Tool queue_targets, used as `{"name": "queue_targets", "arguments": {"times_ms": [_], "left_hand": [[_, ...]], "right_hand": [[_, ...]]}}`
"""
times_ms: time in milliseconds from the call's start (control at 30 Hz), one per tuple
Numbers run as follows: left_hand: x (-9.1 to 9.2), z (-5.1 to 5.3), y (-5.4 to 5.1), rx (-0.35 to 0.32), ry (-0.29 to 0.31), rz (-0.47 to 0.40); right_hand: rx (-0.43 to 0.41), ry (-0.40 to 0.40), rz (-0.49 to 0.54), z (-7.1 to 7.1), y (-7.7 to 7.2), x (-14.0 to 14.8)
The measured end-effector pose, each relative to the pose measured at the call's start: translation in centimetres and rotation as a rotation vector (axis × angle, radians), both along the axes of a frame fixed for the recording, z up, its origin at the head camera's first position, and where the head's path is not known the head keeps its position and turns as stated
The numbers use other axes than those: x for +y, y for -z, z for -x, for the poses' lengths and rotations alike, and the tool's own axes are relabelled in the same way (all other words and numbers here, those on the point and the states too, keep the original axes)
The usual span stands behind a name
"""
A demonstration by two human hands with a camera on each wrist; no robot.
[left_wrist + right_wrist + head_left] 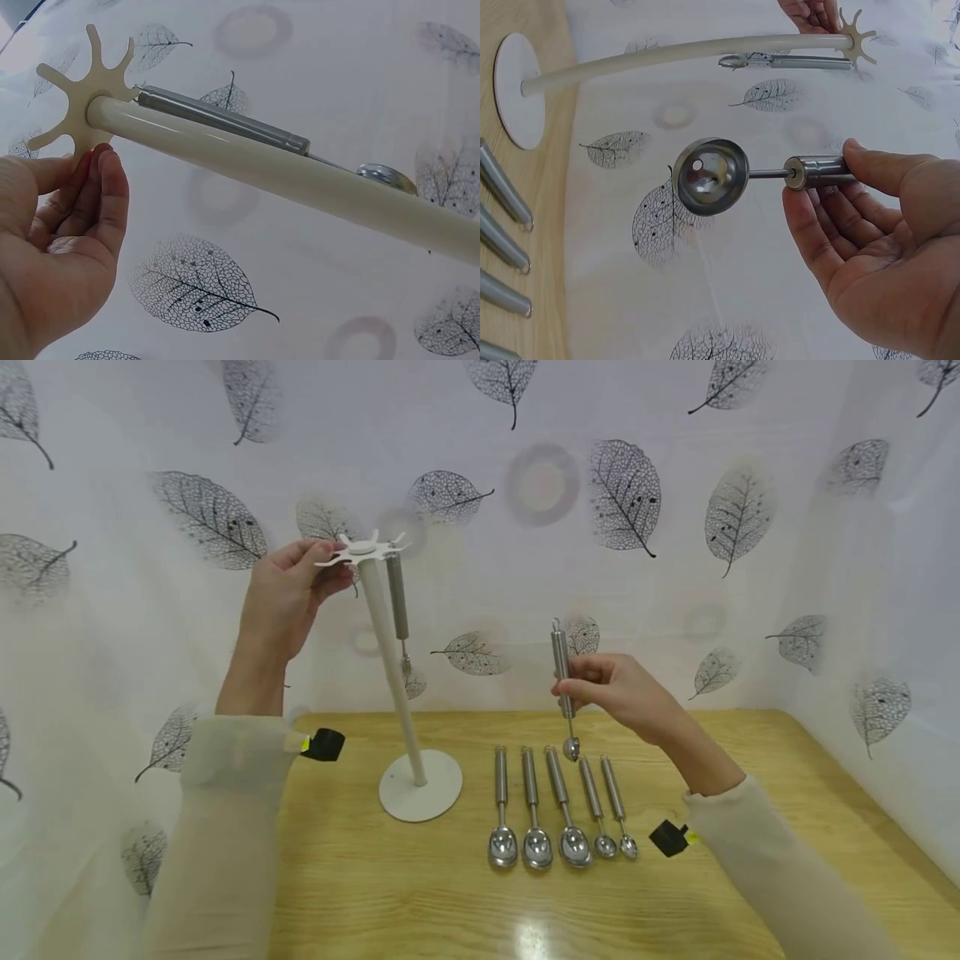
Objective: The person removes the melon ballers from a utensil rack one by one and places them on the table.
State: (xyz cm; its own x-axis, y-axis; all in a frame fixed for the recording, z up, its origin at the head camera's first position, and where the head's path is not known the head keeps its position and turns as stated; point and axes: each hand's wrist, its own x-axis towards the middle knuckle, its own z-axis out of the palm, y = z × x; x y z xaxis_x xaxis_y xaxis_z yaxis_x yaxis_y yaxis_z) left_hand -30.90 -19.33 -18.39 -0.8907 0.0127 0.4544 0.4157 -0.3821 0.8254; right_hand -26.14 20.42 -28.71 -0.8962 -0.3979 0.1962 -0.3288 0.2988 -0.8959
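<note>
My left hand (pixel 285 597) pinches one arm of the star-shaped hook top of a white stand (pixel 390 668); its thumb and fingertips grip the rim in the left wrist view. From another hook hangs a steel scoop (pixel 398 597), handle up and bowl down, beside the pole. My right hand (pixel 618 693) holds a steel melon baller (pixel 712 176) by its handle, between thumb and fingers. In the head view it is nearly upright, its loop at the top and its small round bowl above the table. A small hole shows in the bowl in the right wrist view.
On the wooden table (pixel 360 893), several steel scoops (pixel 537 847) lie in a row, handles toward the back. The stand's round base (pixel 397 806) is to their left. A white curtain (pixel 480 602) with leaf prints surrounds the table's back and sides.
</note>
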Motion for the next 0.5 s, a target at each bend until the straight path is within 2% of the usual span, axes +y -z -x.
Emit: {"name": "queue_targets", "arguments": {"times_ms": [133, 367, 500], "left_hand": [[0.1, 0.1, -0.2, -0.005, 0.003, 0.007], [0.1, 0.0, -0.2, -0.032, -0.049, 0.025], [0.0, 0.0, -0.1, -0.036, -0.043, 0.019]], "right_hand": [[-0.008, 0.034, -0.024, -0.5, 1.2, 2.1], [-0.030, 0.059, -0.042, -1.8, 2.9, 5.0], [-0.038, 0.071, -0.056, -2.4, 4.0, 6.5]]}}
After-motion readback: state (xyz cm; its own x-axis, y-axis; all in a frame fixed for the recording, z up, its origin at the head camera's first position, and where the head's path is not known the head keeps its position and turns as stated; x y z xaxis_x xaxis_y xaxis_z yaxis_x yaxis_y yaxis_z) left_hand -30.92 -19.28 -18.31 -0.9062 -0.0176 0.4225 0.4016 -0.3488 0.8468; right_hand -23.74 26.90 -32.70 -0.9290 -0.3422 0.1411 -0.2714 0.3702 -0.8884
